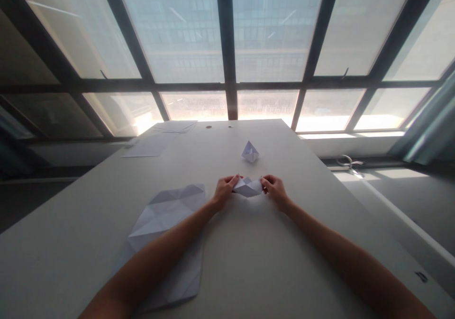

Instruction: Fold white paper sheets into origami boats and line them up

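Observation:
Between my two hands is a folded white paper boat (248,187), held just over the white table. My left hand (225,189) pinches its left end, and my right hand (274,190) pinches its right end. A second folded paper boat (250,152) stands on the table a little beyond my hands, touched by neither. Under and beside my left forearm lies a creased sheet of white paper (174,210), partly hidden by the arm.
The white table (284,262) stretches away toward a wall of framed windows (270,34). Flat paper sheets (149,144) lie at its far left. Two small round fittings sit near the far edge. A small dark mark (421,277) shows at the right edge.

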A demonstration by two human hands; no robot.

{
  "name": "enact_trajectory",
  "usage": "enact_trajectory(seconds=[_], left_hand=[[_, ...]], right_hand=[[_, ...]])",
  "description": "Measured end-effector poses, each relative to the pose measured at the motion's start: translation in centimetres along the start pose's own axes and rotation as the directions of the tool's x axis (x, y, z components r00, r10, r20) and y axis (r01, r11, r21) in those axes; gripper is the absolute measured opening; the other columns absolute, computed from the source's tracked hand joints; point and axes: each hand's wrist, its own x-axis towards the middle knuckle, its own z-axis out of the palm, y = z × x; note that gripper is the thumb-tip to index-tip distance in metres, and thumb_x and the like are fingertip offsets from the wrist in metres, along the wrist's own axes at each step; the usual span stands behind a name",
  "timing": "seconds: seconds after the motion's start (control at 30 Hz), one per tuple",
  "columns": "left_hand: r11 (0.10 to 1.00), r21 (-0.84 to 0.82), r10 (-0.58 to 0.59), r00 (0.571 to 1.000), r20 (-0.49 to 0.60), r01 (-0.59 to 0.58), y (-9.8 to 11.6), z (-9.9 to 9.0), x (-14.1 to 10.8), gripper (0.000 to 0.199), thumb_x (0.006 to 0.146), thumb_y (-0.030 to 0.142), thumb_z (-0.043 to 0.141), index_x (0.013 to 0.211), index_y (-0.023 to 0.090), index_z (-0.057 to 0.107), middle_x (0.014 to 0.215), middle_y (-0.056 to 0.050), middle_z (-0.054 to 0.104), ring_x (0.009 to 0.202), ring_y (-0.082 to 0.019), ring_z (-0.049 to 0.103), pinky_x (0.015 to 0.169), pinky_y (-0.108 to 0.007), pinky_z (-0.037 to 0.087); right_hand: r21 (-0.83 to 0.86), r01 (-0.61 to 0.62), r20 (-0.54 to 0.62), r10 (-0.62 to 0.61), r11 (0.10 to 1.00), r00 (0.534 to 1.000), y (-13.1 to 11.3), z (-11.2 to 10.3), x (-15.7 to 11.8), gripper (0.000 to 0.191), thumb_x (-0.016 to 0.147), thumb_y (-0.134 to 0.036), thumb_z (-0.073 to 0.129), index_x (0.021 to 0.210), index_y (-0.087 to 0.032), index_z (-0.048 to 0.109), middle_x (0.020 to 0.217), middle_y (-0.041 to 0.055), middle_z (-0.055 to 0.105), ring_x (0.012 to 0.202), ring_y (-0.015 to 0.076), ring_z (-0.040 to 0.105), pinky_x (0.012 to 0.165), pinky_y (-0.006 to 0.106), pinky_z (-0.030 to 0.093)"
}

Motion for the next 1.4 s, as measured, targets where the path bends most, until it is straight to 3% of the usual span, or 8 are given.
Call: enact_trajectory(seconds=[0.37, 0.5, 0.67, 0.83, 1.07, 1.27, 1.4], left_hand=[[0.979, -0.197, 0.022, 0.982, -0.190, -0.060, -1.4, -0.7, 1.2, 0.051, 0.066, 0.058, 0.076, 0.088, 0.013, 0.070, 0.078, -0.004, 0.067, 0.067, -0.015, 0.061, 0.063, -0.027, 0.053], [0.965, -0.247, 0.027, 0.974, -0.226, -0.084, -1.5, -0.8, 1.4, 0.046, 0.070, 0.056, 0.074, 0.086, 0.015, 0.060, 0.079, -0.002, 0.065, 0.067, -0.014, 0.065, 0.068, -0.030, 0.055], [0.955, -0.287, 0.014, 0.973, -0.232, -0.082, -1.5, -0.6, 1.5, 0.038, 0.080, 0.050, 0.067, 0.086, 0.017, 0.051, 0.083, -0.001, 0.064, 0.067, -0.014, 0.067, 0.068, -0.031, 0.057], [0.944, -0.320, 0.017, 0.979, -0.203, -0.082, -1.4, -0.6, 1.4, 0.034, 0.085, 0.047, 0.065, 0.088, 0.017, 0.050, 0.085, -0.001, 0.064, 0.069, -0.014, 0.068, 0.069, -0.031, 0.057], [0.925, -0.378, -0.008, 0.997, 0.072, 0.035, -1.1, -0.7, 1.1, 0.051, 0.072, 0.038, 0.082, 0.111, 0.015, 0.058, 0.103, -0.010, 0.070, 0.091, -0.020, 0.069, 0.089, -0.036, 0.055], [0.912, -0.408, -0.038, 0.999, -0.026, 0.024, -1.1, -0.7, 1.3, 0.052, 0.059, 0.031, 0.090, 0.103, 0.012, 0.068, 0.098, -0.010, 0.071, 0.094, -0.021, 0.067, 0.089, -0.034, 0.053], [0.924, -0.381, -0.018, 0.998, -0.060, -0.007, -1.1, -0.8, 1.3, 0.046, 0.057, 0.034, 0.090, 0.093, 0.011, 0.071, 0.096, -0.011, 0.073, 0.090, -0.022, 0.068, 0.087, -0.035, 0.053]], right_hand=[[0.019, 0.075, -0.215, -0.070, 0.997, 0.974, 0.0, -0.4, 0.2, 0.029, 0.074, -0.045, 0.064, 0.076, -0.016, 0.062, 0.064, 0.0011, 0.062, 0.055, 0.0133, 0.056, 0.046, 0.023, 0.044], [0.042, 0.039, -0.270, -0.027, 0.998, 0.962, 0.4, -0.4, 0.5, 0.034, 0.074, -0.051, 0.063, 0.084, -0.018, 0.056, 0.070, 0.0027, 0.065, 0.064, 0.0176, 0.065, 0.051, 0.027, 0.053], [0.073, 0.020, -0.288, 0.002, 0.997, 0.958, 0.9, -0.2, 0.7, 0.040, 0.075, -0.056, 0.062, 0.089, -0.020, 0.051, 0.064, -0.0001, 0.063, 0.056, 0.0164, 0.064, 0.054, 0.030, 0.057], [0.144, 0.021, -0.267, 0.019, 0.989, 0.963, 0.9, -0.1, 0.6, 0.043, 0.074, -0.056, 0.064, 0.092, -0.020, 0.048, 0.063, -0.0013, 0.064, 0.053, 0.0159, 0.064, 0.056, 0.033, 0.059], [0.182, 0.024, -0.194, 0.012, 0.983, 0.981, 0.3, 0.3, 0.2, 0.043, 0.074, -0.054, 0.065, 0.094, -0.022, 0.045, 0.063, -0.0028, 0.064, 0.059, 0.0196, 0.068, 0.060, 0.036, 0.060], [0.125, 0.017, -0.070, -0.009, 0.992, 0.997, 0.0, 0.5, -0.3, 0.037, 0.067, -0.043, 0.072, 0.084, -0.022, 0.047, 0.067, -0.0012, 0.066, 0.063, 0.0191, 0.068, 0.063, 0.034, 0.058], [0.000, -0.025, 0.136, 0.024, 1.000, 0.990, -0.2, 0.2, -0.4, 0.035, 0.067, -0.043, 0.073, 0.086, -0.018, 0.057, 0.070, 0.0017, 0.069, 0.061, 0.0174, 0.066, 0.059, 0.028, 0.051]])
